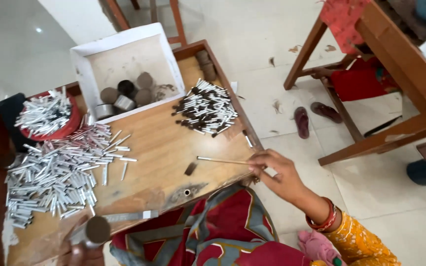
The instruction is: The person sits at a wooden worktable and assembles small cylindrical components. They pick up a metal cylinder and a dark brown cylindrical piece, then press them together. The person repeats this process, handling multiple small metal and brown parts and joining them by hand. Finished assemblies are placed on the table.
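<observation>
My right hand [278, 173] is at the table's right edge, pinching a thin wooden stick [220, 160] that lies level over the tabletop. A small dark piece [191, 168] lies just left of the stick's tip. At the bottom left, my left hand [82, 252] grips a silver roll with a brown round end [94, 230]; only its fingers show. A small hole [187, 192] sits in the wooden table [159, 148] near the front edge.
A big heap of short silver tubes [57, 170] covers the left of the table, more fill a red dish [50, 114]. A white box [126, 69] holds several rolls. Dark-tipped filled tubes [207, 108] pile at the right. Sandals [314, 117] and a wooden bench [390, 74] stand on the floor.
</observation>
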